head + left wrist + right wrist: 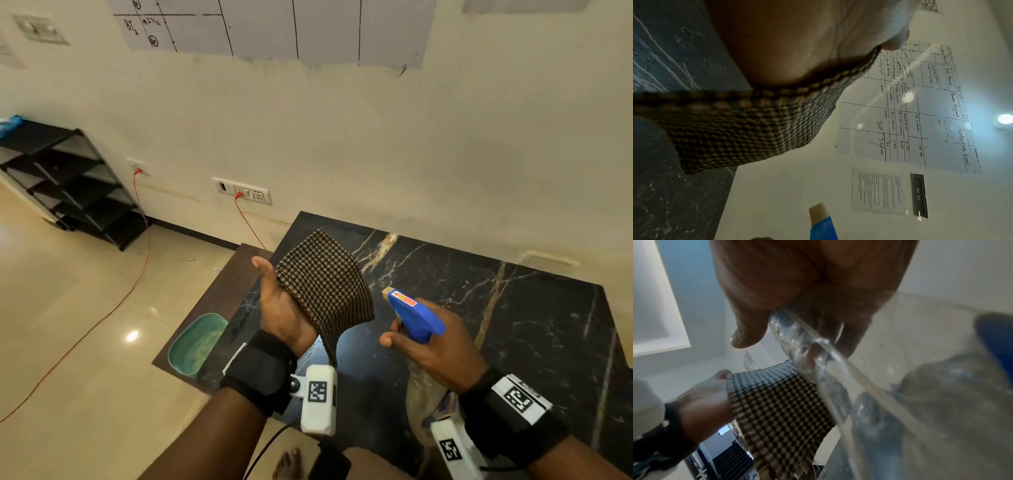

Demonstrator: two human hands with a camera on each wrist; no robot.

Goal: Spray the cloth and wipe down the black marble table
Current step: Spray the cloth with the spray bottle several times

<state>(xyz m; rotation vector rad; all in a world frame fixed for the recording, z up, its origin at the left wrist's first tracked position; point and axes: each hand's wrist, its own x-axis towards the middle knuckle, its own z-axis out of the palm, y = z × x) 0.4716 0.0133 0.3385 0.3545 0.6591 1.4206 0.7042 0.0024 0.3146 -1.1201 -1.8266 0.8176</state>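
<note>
My left hand (284, 308) is raised over the black marble table (496, 308), palm turned right. A brown checked cloth (325, 284) lies spread across its fingers, which are hidden behind it; the thumb stands apart from the cloth. My right hand (397, 332) grips a spray bottle (416, 313) with a blue trigger head, whose pale nozzle points at the cloth from close by. The clear bottle body (424, 394) hangs below the hand. The left wrist view shows the cloth (746, 129) under the palm and the nozzle (820, 214). In the right wrist view the cloth (781, 410) sits beyond the bottle (920, 402).
A green basin (197, 342) sits on a brown ledge at the table's left end. A black rack (75, 185) stands against the wall at the left. An orange cable (137, 274) runs from the wall sockets across the tiled floor. A bare foot (291, 462) shows below.
</note>
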